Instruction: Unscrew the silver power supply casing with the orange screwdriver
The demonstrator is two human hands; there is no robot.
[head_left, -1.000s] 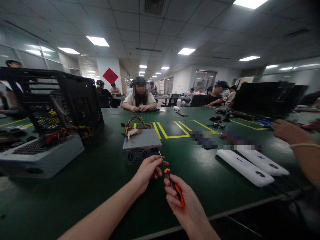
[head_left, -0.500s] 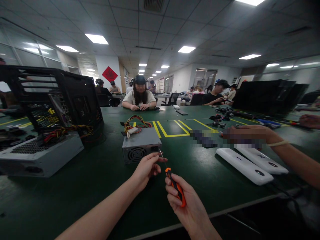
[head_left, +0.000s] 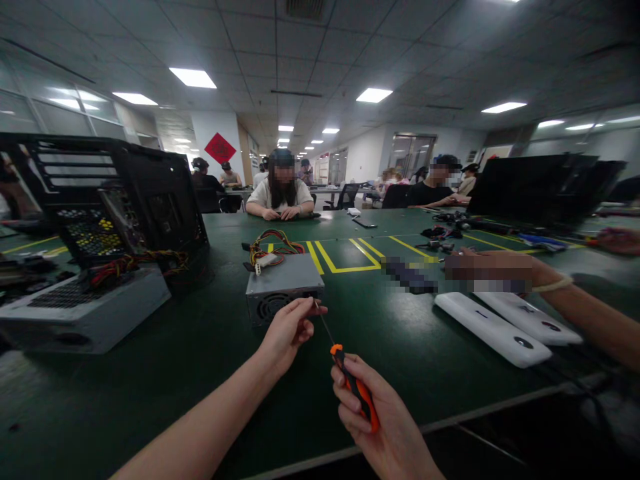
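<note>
My right hand (head_left: pixel 367 403) is wrapped round the orange and black handle of a screwdriver (head_left: pixel 357 387), whose thin shaft slants up and to the left. At the far end of that shaft, my left hand (head_left: pixel 290 333) pinches with thumb and forefinger. Whether a small part sits between those fingertips at the tip is too small to tell. Just beyond stands a grey computer power supply (head_left: pixel 285 275) with a round fan grille in its near side, partly hidden by my left hand. A bundle of coloured cables (head_left: pixel 270 253) with a white connector lies on its top.
Left are an open black computer case (head_left: pixel 165 200) and another power supply (head_left: pixel 110 313). Two white devices (head_left: pixel 495 330) lie right, below a co-worker's forearm (head_left: pixel 590 303). Yellow tape (head_left: pixel 350 269) marks the green table (head_left: pixel 240 413). A person (head_left: pixel 280 193) sits opposite.
My left fingertips have closed at the screwdriver's tip, where they were loosely apart beside the shaft. My right hand and the screwdriver have shifted slightly down and towards me.
</note>
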